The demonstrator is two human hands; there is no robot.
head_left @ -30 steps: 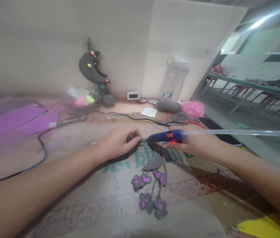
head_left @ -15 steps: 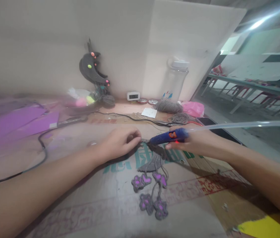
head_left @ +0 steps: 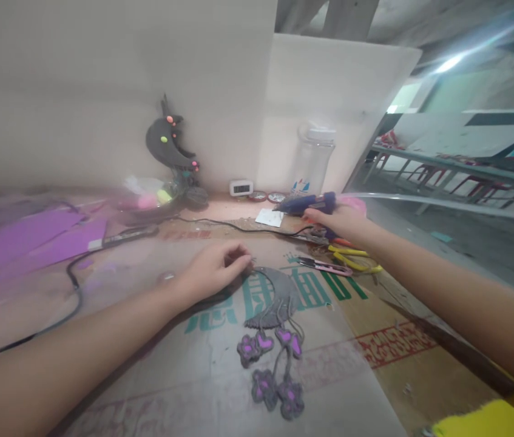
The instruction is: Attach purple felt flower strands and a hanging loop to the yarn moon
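Note:
My left hand point(head_left: 220, 270) has thumb and fingertips pinched at the upper tip of a grey crescent moon ornament point(head_left: 286, 288), which lies flat on the cardboard. Flower and heart charms point(head_left: 266, 385) with purple centres hang from it on grey cords. My right hand point(head_left: 336, 220) grips a blue hot glue gun point(head_left: 302, 205) with its nozzle pointing left, over a small white square point(head_left: 269, 217) at the back of the table. A clear glue stick point(head_left: 402, 199) sticks out behind the gun. Below the gun lie thread snips point(head_left: 324, 266) with a pink handle.
Yellow-handled scissors point(head_left: 357, 260) lie right of the snips. Behind stand a clear bottle point(head_left: 314, 158), a small digital clock point(head_left: 241, 187) and a decorated dark moon point(head_left: 163, 142). A black cable point(head_left: 74, 273) crosses the left side near purple sheets point(head_left: 33, 243). Yellow material point(head_left: 484, 420) lies front right.
My right hand has moved the glue gun up and back, away from the ornament's tip, uncovering the snips and scissors. My left hand keeps its pinch. The view has tilted slightly.

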